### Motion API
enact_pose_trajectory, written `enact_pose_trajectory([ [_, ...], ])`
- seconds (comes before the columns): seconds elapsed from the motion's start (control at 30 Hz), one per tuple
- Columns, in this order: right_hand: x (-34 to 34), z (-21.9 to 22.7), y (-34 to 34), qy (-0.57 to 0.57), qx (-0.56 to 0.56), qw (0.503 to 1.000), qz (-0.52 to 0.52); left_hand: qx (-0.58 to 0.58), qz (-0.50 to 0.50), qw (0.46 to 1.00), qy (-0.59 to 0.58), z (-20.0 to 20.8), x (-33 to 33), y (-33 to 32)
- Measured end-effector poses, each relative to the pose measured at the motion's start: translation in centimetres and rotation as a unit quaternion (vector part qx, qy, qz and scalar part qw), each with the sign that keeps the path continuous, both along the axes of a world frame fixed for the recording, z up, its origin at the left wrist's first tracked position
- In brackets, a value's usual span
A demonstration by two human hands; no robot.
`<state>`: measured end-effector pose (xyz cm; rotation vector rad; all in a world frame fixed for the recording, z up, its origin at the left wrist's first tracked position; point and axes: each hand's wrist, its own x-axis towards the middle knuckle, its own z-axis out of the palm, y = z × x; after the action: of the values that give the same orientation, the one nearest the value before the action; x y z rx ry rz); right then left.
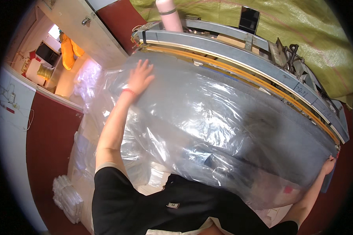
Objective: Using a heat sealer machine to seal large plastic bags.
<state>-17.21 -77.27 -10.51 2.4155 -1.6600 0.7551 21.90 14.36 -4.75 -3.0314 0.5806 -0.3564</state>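
Observation:
A wide sheet of clear plastic film (208, 121) lies over a grey table surface (161, 60) in front of me, wrinkled and shining under the light. My left hand (140, 79), with a red band at its wrist, is spread open on the far left part of the film. At the far right end, my right hand (328, 165) is closed at the film's edge, its fingers pressed together; the fingertips are small in view. The film hangs down the near side toward my body.
A long grey metal frame (223, 45) with yellow strips (239, 70) runs along the table's back. Behind it stand a pink bottle (169, 17) and a green-yellow tarp (298, 35). Bundled clear bags (68, 199) lie low at left, near an open door (102, 35).

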Motion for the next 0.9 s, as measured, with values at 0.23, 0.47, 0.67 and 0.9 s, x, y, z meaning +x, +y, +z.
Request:
enact_pose_trajectory([
  [0.23,-0.8,-0.4,-0.2,-0.035,0.017,0.999,0.024,-0.080,-0.054,0.990,-0.100,0.2,2.1,-2.1],
  [0.47,-5.2,0.1,-3.3,-0.261,0.056,0.949,0.167,-0.164,-0.033,0.976,-0.136,-0.7,3.3,-4.3],
  [0.67,-9.5,4.8,2.8,-0.522,0.210,0.808,0.173,-0.260,-0.052,0.961,-0.084,-0.2,1.7,-6.0],
  [0.9,-15.8,3.7,1.8,-0.535,0.218,0.799,0.167,-0.276,-0.080,0.952,-0.106,-0.9,0.7,-7.5],
])
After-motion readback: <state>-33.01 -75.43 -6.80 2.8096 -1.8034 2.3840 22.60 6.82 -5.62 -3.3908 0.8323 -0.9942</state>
